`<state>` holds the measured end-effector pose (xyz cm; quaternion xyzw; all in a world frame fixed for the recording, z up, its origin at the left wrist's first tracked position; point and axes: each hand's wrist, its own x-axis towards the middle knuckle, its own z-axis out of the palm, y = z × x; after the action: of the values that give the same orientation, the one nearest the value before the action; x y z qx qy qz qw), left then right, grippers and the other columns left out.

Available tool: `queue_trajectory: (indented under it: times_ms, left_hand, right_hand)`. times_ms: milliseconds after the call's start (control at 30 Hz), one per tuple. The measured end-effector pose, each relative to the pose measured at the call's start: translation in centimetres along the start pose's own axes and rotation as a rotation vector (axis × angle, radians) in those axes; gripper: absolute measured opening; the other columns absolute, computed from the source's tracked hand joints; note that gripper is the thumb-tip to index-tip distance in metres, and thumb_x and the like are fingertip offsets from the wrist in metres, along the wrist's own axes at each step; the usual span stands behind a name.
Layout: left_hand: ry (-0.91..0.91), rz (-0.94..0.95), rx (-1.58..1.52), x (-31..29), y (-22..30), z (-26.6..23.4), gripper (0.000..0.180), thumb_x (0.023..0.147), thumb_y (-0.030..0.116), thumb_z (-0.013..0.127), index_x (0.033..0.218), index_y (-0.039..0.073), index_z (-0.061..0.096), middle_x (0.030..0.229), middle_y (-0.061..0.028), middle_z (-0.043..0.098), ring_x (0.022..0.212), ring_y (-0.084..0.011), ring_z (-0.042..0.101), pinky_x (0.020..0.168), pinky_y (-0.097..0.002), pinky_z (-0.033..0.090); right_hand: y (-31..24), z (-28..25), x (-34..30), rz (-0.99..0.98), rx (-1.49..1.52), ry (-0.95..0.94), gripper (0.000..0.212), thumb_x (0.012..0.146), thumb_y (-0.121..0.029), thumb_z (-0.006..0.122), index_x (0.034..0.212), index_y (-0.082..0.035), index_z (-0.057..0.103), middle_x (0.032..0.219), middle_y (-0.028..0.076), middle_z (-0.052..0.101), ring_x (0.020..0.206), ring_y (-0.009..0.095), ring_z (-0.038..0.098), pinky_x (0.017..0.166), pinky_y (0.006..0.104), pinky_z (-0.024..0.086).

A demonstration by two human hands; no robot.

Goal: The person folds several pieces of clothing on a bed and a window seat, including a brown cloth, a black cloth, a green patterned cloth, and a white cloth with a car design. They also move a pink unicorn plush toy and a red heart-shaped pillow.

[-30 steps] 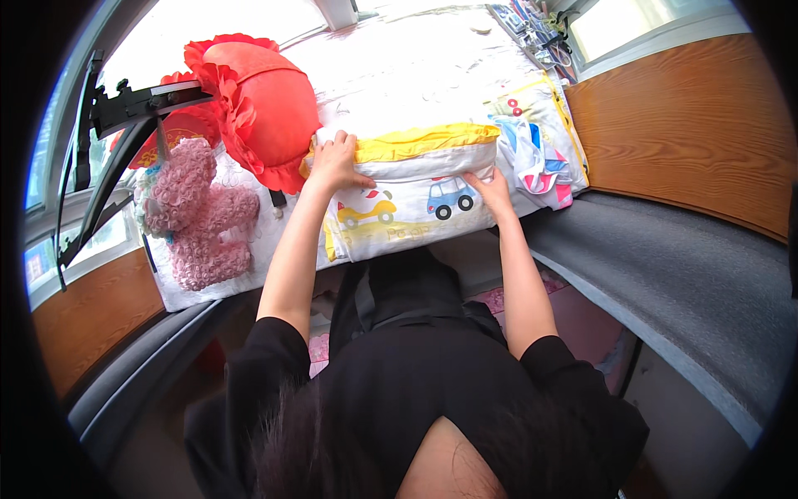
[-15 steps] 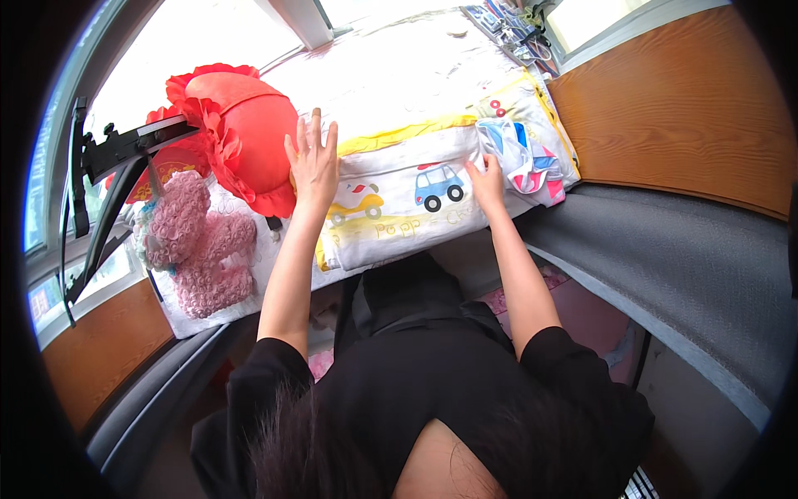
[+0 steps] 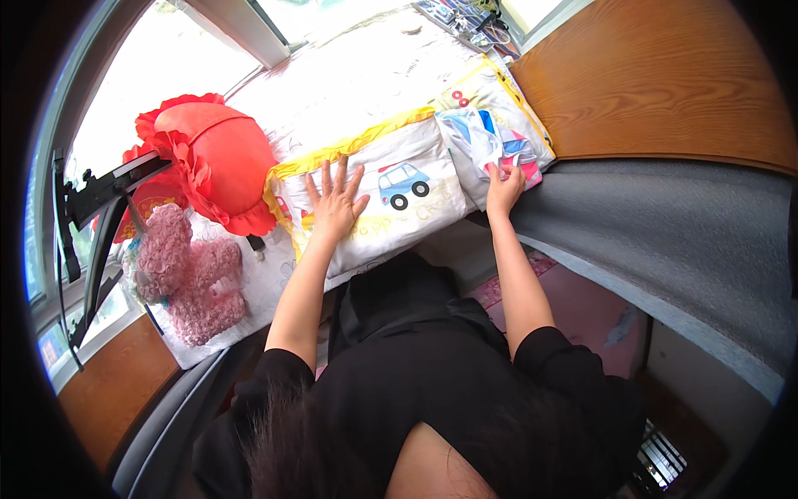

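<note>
A folded white cloth [image 3: 432, 212] with yellow edging and printed cars lies in front of me. My left hand [image 3: 337, 206] rests palm down on its left part, fingers spread. To its right is a smaller crumpled cloth [image 3: 475, 140] in white, blue and pink. My right hand [image 3: 505, 191] pinches the near edge of that crumpled cloth between thumb and fingers. Beneath the crumpled cloth, another white piece with yellow edging [image 3: 490, 85] and a small red print reaches toward the wooden panel.
A red cushion with petal-like frills [image 3: 237, 162] sits left of the folded cloth. Nearer me on that side is a pink curly plush toy [image 3: 195, 274], beside a black stand [image 3: 108, 195]. A wooden panel [image 3: 657, 83] borders the right; a tray of small items [image 3: 470, 23] stands far back.
My left hand has come down flat onto the folded cloth, away from its left edge. My right hand has left the folded cloth's right edge and taken hold of the crumpled cloth. The view has shifted.
</note>
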<state>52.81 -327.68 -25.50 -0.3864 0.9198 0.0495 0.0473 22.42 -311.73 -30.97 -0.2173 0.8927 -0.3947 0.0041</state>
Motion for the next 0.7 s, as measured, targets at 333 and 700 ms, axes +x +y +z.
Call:
queue_trajectory:
  times_ms: [333,700]
  left_hand:
    - [-0.044,-0.037,-0.088,-1.0,1.0,-2.1,0.061,0.087,0.039,0.054,0.143,0.031,0.033,0.157,-0.0041,0.007,0.144,-0.0329,0.0,0.109,-0.0629,0.001]
    - [0.201,0.282,-0.915,1.4,5.4,-9.2,0.062,0.079,0.022,0.072,0.134,0.011,0.045,0.139,-0.0163,0.043,0.129,-0.0367,0.04,0.1,-0.0442,0.039]
  right_hand:
    - [-0.2,-3.2,6.4,0.339,0.64,-0.603,0.011,0.081,-0.015,0.064,0.083,-0.004,0.064,0.069,0.0,0.059,0.063,0.009,0.052,0.061,0.0229,0.042]
    - [-26.2,-22.1,6.3,-0.236,1.07,-0.721,0.012,0.093,-0.013,0.054,0.095,-0.002,0.058,0.081,0.0,0.059,0.072,0.005,0.051,0.069,0.0204,0.041]
